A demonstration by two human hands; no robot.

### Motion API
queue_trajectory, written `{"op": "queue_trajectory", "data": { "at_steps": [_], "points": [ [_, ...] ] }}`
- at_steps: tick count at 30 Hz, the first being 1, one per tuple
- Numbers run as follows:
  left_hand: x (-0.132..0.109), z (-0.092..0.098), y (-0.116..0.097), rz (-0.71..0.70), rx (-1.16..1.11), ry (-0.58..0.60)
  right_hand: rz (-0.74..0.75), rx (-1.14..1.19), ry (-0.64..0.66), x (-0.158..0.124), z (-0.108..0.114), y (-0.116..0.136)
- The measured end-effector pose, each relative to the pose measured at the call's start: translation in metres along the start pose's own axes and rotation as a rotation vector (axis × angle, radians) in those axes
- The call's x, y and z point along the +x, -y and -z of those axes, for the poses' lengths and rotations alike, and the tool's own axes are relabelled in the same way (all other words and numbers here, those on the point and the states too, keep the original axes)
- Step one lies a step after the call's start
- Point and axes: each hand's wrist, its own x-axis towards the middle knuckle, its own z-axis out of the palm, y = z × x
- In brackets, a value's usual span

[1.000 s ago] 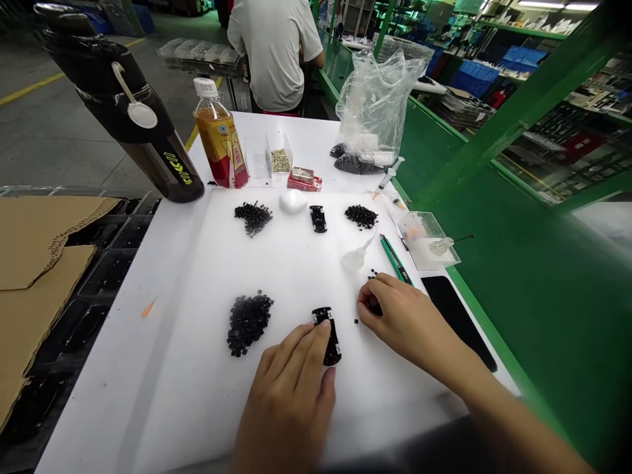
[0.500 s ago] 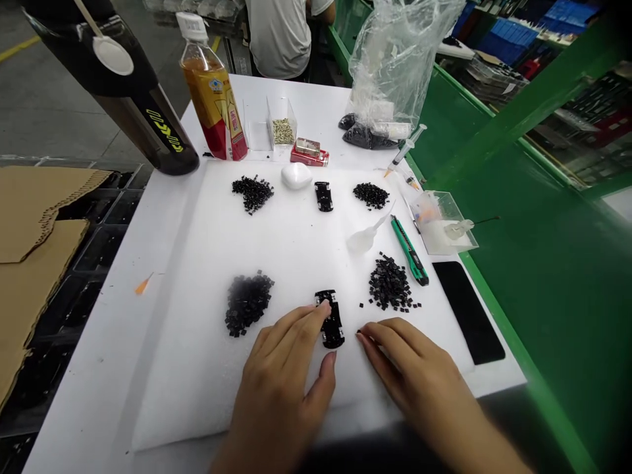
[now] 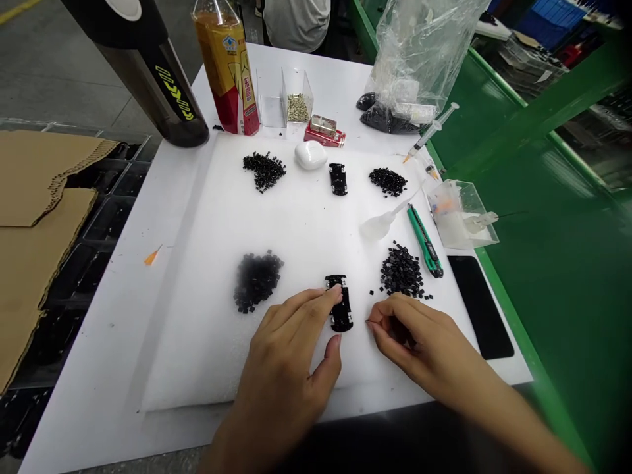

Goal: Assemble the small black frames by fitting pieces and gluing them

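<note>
A flat black part [image 3: 343, 309], shaped like a small car chassis, lies on the white foam sheet [image 3: 197, 355]. My left hand [image 3: 291, 349] is beside it with fingers stretched out, one fingertip resting on its upper part and the thumb apart. To the right, my right hand [image 3: 415, 336] pinches a tiny black piece [image 3: 368, 321] between thumb and fingertips; only its edge shows. Just beyond that hand is a pile of small black square pieces [image 3: 402, 271]. Another dark pile of squares [image 3: 257, 280] sits left of the chassis-like part.
Farther up are a second chassis-like part [image 3: 338, 179], two piles of tiny black bits [image 3: 264, 171], and a white rounded object [image 3: 311, 155]. A dropper [image 3: 378, 227], green cutter [image 3: 424, 240], black phone [image 3: 481, 306] and syringe [image 3: 432, 131] are at right. Bottles [image 3: 227, 72] stand at back left.
The view has shifted, so the table items appear higher and farther right. My right hand has turned, showing its pinch more plainly. My left fingertip stays on the chassis-like part.
</note>
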Motion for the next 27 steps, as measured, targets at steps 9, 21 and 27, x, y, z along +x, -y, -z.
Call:
{"op": "queue_trajectory", "data": {
  "at_steps": [9, 21, 27],
  "points": [
    [-0.002, -0.001, 0.001, -0.03, -0.002, -0.007, 0.219, -0.141, -0.068, 0.0, -0.007, 0.005],
    [-0.002, -0.003, 0.002, -0.038, 0.002, -0.013, 0.401, -0.338, -0.023, 0.003, -0.006, -0.003],
    [-0.003, -0.004, 0.003, -0.047, 0.007, -0.01, 0.454, -0.412, -0.051, 0.002, -0.003, 0.003]
  ]
}}
